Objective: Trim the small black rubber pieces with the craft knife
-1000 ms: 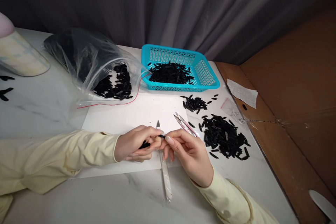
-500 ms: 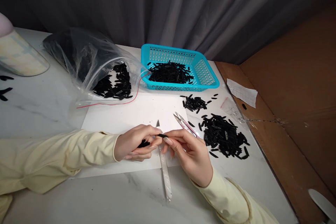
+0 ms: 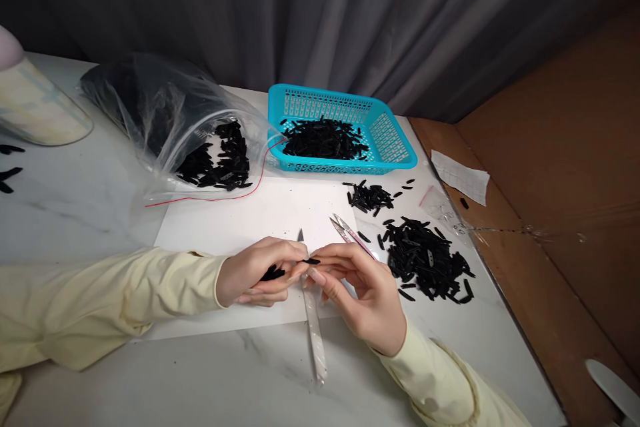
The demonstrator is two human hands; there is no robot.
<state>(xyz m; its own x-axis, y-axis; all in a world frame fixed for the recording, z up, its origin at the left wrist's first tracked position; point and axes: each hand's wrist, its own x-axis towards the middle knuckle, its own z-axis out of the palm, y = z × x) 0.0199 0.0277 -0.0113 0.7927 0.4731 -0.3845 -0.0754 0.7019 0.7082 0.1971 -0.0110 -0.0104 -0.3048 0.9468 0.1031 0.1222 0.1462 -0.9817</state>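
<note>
My left hand [image 3: 265, 270] is closed, pinching a small black elongated piece [image 3: 313, 261] by one end between thumb and forefinger. Several more black pieces [image 3: 273, 273] are tucked in its curled fingers. The thumb and forefinger of my right hand [image 3: 367, 297] close around the free end of the pinched piece. Beneath both hands lies a craft knife [image 3: 315, 340] with a pale wrapped handle, its blade pointing away from me. Pink-handled thread snips [image 3: 350, 230] rest just beyond my right hand, partly hidden by it.
A turquoise basket [image 3: 345, 165] of black pieces stands at the back. Left of it, a clear plastic bag [image 3: 165, 100] spills more, with a red string [image 3: 215, 199]. Piles of pieces [image 3: 425, 257] lie at right, near a paper slip [image 3: 460, 177]. White paper [image 3: 200, 293] covers the middle.
My right thumb has slid slightly down and left along the pinched piece, and the piece's tilt has changed a little. The left hand has barely moved.
</note>
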